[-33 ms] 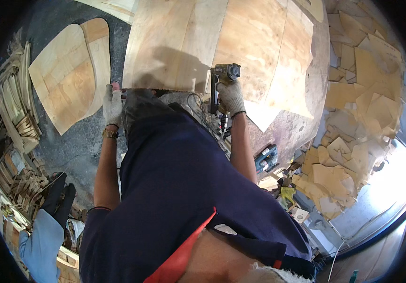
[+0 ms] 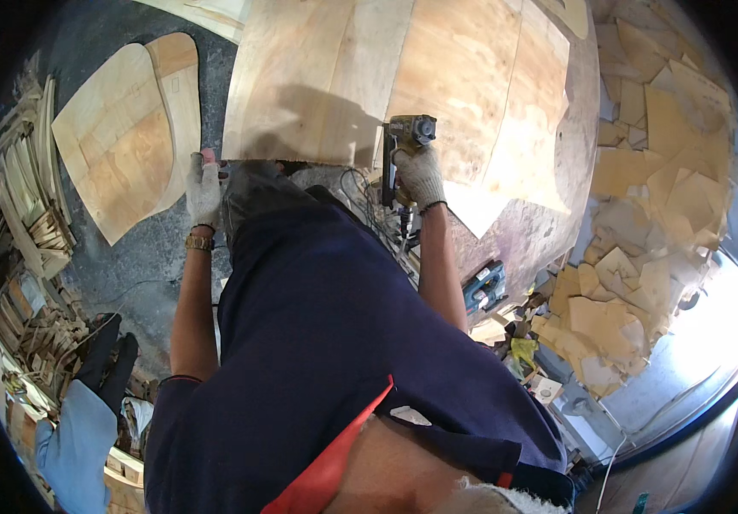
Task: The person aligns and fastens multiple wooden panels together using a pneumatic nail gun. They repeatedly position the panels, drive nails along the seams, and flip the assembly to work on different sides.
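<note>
My gloved right hand (image 2: 420, 177) is closed round the grip of a black pneumatic nail gun (image 2: 391, 163). An air fitting hangs below the grip, and the gun stands over the near part of a large plywood panel (image 2: 317, 103). My left hand (image 2: 204, 193), gloved too, is beside that panel's near left corner. Its fingers look closed, with a bare fingertip poking from the glove. A small dark thing shows at their right side, too little of it to name. The panel hides no part of my right hand, and a shadow falls on the wood left of the gun.
Two curved plywood pieces (image 2: 125, 137) lie overlapped on the dark floor at left. The panel lies on a worktable (image 2: 549, 231); a blue-green power tool (image 2: 484, 287) is at its near edge. Wood strips (image 2: 30, 214) are heaped far left, thin offcuts (image 2: 669, 163) at right. Cables (image 2: 360, 193) hang near my waist.
</note>
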`<state>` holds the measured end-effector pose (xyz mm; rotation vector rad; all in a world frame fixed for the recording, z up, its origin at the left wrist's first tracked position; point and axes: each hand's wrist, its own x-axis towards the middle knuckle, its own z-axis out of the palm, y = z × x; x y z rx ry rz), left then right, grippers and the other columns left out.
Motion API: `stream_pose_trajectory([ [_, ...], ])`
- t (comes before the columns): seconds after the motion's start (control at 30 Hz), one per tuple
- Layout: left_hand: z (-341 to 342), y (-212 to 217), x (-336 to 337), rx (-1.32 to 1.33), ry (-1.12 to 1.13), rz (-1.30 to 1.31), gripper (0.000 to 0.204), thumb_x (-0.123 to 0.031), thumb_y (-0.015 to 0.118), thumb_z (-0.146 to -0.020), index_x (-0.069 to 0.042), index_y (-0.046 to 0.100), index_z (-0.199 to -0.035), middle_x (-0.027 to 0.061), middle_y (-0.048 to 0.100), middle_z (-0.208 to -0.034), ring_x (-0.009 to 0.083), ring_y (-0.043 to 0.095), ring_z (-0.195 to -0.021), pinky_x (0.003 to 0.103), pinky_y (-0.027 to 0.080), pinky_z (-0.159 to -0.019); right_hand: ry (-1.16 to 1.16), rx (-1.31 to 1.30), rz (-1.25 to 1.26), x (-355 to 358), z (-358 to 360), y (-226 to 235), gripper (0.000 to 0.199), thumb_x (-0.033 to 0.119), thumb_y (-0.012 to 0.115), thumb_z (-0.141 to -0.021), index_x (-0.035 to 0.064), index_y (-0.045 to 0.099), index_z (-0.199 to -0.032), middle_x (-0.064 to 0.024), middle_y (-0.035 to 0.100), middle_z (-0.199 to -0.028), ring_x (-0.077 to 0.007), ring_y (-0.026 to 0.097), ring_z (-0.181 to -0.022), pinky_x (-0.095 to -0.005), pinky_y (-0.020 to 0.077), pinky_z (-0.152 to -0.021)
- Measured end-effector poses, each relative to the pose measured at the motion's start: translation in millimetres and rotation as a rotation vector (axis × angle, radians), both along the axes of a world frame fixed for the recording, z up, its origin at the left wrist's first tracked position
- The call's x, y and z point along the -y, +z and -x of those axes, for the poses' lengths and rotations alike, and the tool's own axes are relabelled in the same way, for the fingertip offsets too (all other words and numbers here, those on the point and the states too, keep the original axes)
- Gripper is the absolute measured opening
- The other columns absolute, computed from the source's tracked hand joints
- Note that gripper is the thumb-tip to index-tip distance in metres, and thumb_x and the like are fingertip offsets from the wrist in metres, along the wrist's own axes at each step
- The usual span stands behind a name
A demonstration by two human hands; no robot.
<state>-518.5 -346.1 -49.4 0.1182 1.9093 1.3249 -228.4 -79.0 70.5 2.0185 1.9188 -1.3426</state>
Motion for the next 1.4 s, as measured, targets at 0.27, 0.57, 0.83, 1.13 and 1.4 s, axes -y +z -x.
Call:
stream_pose_trajectory([
  [0.27,9,-7,-2,-0.058,-0.017,-0.006,0.048,-0.032,0.048,-0.107,0.003,0.048,-0.140,0.0116,0.071,-0.101,0.0147,0.065,-0.081,0.030,0.052,-0.071,-0.025,0.055,0.075,7,0,7,0.037,0.019,0.065,-0.081,0.0043,0.070,-0.115,-0.0203,0.075,-0.098,-0.0353,0.072,-0.097,-0.0430,0.0551,-0.083],
  [0.57,10,-9,-6,-0.005,-0.009,-0.014,0.058,-0.049,0.050,-0.105,-0.005,0.052,-0.143,0.0097,0.070,-0.100,0.0133,0.064,-0.079,0.028,0.052,-0.070,0.039,0.156,0.019,23,-10,3,0.038,0.022,0.064,-0.082,0.0058,0.070,-0.115,-0.0216,0.074,-0.104,-0.0402,0.069,-0.103,-0.0465,0.0537,-0.087],
  [0.83,9,-7,-7,-0.007,0.007,-0.036,0.054,-0.043,0.049,-0.107,-0.004,0.050,-0.143,0.0095,0.071,-0.101,0.0117,0.065,-0.079,0.025,0.050,-0.070,0.092,0.025,-0.087,41,-16,7,0.033,0.020,0.063,-0.082,0.0039,0.071,-0.110,-0.0191,0.072,-0.091,-0.0320,0.070,-0.086,-0.0441,0.0545,-0.077],
  [1.13,5,23,-22,-0.249,0.028,-0.203,0.036,-0.034,0.052,-0.106,0.000,0.059,-0.118,0.0081,0.068,-0.101,0.0142,0.065,-0.090,0.026,0.051,-0.076,0.071,0.019,-0.060,42,-17,6,0.037,0.020,0.064,-0.082,0.0040,0.069,-0.115,-0.0227,0.073,-0.104,-0.0401,0.070,-0.102,-0.0465,0.0542,-0.087],
  [1.4,-27,125,-71,0.119,-0.494,-0.269,0.053,-0.045,0.047,-0.108,0.001,0.060,-0.129,0.0110,0.068,-0.116,0.0203,0.064,-0.109,0.035,0.048,-0.100,0.148,-0.177,-0.303,44,45,49,0.053,0.021,0.072,-0.078,0.0039,0.062,-0.127,-0.0239,0.068,-0.116,-0.0393,0.066,-0.108,-0.0460,0.0531,-0.092],
])
